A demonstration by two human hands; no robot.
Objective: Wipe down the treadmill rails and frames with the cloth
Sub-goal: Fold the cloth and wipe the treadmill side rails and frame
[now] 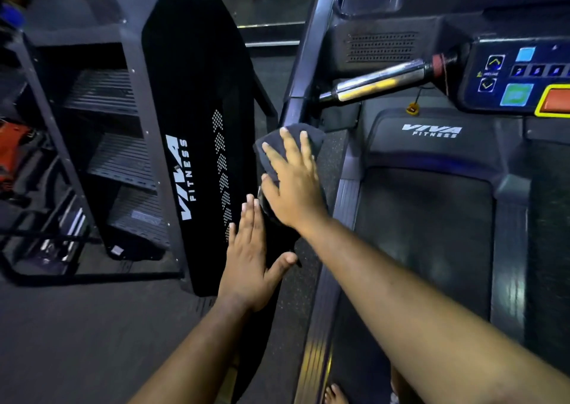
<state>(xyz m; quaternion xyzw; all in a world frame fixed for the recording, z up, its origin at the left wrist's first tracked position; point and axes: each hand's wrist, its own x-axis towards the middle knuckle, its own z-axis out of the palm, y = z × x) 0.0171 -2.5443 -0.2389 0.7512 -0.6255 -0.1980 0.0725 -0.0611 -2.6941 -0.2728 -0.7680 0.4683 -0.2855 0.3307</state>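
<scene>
Stairs of a black stair-climbing machine (123, 144) with white "VIVA FITNESS" lettering fill the left of the frame. At lower centre, the left hand (249, 258) lies flat with straight fingers and the thumb spread, on the dark side frame (288, 280) of the treadmill, holding nothing. Just above it, in the centre, the right hand (293, 181) presses with spread, straight fingers on a dark grey folded cloth (277, 144), which lies on the same frame near the base of the upright post (308, 51). To the right are a shiny metal handlebar (379, 82), the black running belt (422, 243) and, at upper right, the console with coloured buttons (521, 79).
</scene>
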